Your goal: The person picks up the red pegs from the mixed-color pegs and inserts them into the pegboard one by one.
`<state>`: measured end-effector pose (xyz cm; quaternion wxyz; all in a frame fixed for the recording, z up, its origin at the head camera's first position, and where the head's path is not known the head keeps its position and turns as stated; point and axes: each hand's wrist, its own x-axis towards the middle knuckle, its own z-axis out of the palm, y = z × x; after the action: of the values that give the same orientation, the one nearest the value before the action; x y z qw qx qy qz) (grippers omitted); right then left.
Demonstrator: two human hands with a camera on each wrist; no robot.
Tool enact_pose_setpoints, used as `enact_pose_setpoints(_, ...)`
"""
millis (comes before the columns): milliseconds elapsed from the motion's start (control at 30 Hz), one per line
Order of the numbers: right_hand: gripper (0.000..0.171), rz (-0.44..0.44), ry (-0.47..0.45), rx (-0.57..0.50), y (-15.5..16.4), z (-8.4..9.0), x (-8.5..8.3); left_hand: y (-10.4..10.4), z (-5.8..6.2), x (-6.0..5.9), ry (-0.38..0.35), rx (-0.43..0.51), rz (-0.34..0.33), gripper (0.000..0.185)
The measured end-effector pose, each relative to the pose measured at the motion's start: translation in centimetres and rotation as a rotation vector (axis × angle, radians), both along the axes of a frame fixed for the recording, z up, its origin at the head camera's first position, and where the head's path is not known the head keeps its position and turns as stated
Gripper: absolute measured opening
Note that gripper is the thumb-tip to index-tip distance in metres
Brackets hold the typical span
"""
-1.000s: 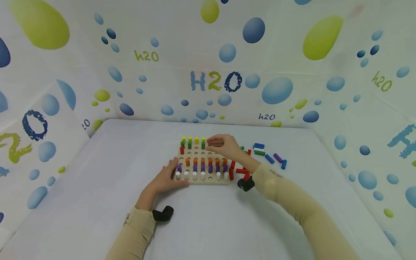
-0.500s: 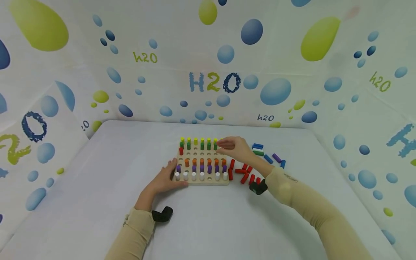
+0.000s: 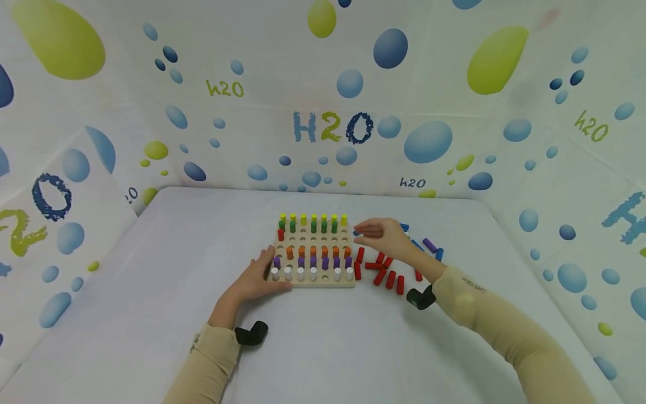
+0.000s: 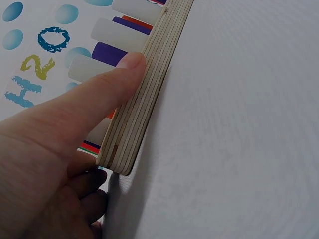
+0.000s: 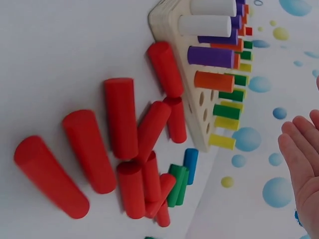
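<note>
Right now your left hand presses the pegboard at its 7 o'clock corner, pegs upright; your right hand, fingers straight, hovers at 3 o'clock above red pegs lying flat on open desk.

Bubble-print walls, white table
</note>
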<state>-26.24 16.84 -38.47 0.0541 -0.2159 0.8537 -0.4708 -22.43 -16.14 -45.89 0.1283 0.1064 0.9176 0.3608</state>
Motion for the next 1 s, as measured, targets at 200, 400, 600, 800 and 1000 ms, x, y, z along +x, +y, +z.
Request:
enact_pose_setpoints(200, 0.037, -0.001, -0.018, 0.002, 1.2, -1.0, 0.1, 0.0, -0.1, 0.1, 0.004, -0.002, -0.001, 0.112)
enact_pose_setpoints(400, 0.041, -0.015, -0.017, 0.016, 2.0, -2.1, -0.1, 0.0, -0.1, 0.1, -0.006, -0.006, -0.003, 0.112)
enact_pose_setpoints(600, 0.039, -0.053, -0.047, 0.060, 2.1, -2.9, -0.3, -0.1, 0.1, -0.1, 0.004, -0.006, -0.009, 0.112)
enact_pose_setpoints(800, 0.037, -0.057, -0.068, 0.096, 2.0, -3.5, -0.3, -0.1, 0.3, -0.2, 0.001, -0.004, -0.010, 0.111)
enact_pose_setpoints(1000, 0.036, -0.087, -0.058, 0.160, 1.8, -4.2, -0.4, -0.1, 0.0, -0.1, -0.017, -0.001, -0.003, 0.112)
